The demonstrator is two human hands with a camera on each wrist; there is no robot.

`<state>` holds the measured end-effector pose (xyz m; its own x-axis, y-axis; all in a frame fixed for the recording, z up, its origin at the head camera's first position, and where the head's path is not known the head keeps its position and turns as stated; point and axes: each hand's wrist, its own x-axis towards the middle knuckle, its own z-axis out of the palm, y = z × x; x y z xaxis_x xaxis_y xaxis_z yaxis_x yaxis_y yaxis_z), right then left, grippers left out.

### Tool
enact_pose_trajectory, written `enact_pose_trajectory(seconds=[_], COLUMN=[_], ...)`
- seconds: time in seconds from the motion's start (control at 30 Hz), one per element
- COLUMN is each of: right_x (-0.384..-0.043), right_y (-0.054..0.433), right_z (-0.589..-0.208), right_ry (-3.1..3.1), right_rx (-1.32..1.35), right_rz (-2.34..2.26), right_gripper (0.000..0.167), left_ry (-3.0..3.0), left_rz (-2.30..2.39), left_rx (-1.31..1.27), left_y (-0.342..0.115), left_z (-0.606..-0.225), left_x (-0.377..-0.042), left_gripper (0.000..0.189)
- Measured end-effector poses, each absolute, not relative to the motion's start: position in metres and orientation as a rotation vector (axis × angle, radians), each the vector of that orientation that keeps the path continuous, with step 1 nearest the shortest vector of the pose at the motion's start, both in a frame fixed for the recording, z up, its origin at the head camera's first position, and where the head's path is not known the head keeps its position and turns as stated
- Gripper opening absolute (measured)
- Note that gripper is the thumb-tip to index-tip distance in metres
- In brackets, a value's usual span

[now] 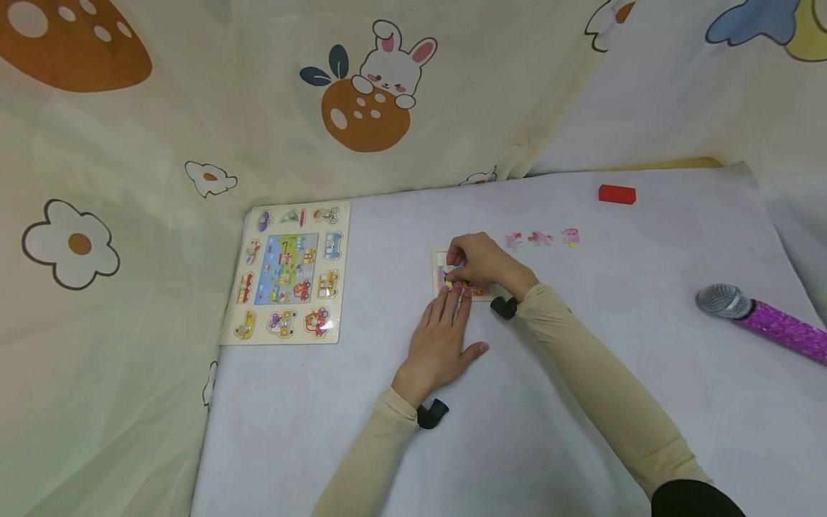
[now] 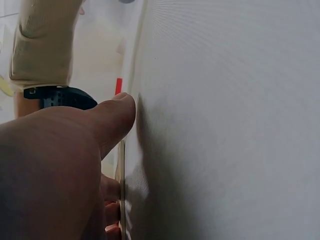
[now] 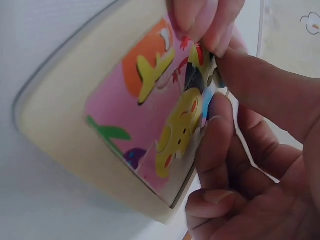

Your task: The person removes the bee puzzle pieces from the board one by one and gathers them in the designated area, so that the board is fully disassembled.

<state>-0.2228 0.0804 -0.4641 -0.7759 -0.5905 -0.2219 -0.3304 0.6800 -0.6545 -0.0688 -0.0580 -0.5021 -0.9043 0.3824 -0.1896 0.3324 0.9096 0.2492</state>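
A small jigsaw puzzle in a pale frame (image 3: 60, 117) lies near the middle of the table, its pink picture showing a yellow cartoon figure (image 3: 182, 127) with several pieces fitted. My right hand (image 1: 481, 260) is over it, curled, with thumb and finger pinching a small puzzle piece (image 3: 206, 102) that they mostly hide. Flat along the near side, my left hand (image 1: 441, 337) rests its straight fingers on the puzzle's lower edge, thumb spread out to the right. Three loose pink pieces, among them a right-hand one (image 1: 571, 237), lie in a row beyond the right hand.
To the left lies a vehicle puzzle board (image 1: 342, 287). A red block (image 1: 617, 194) sits at the back right. The microphone (image 1: 775, 327) with a glittery purple handle is at the right side. A printed curtain (image 1: 258, 108) hangs along the back and left edges of the table.
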Motion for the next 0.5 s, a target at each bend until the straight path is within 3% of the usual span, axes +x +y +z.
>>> enact_pose_trajectory(seconds=[0.5], right_x=[-0.2226], right_y=[0.0805], right_z=[-0.4656], right_ry=[2.463], right_rx=[-0.775], right_rz=[-0.899], right_gripper=[0.015], left_ry=[2.835], left_rz=[0.315], left_rx=[0.542], left_y=[-0.0594], left_z=[-0.5021], left_x=[-0.0694], left_gripper=[0.094])
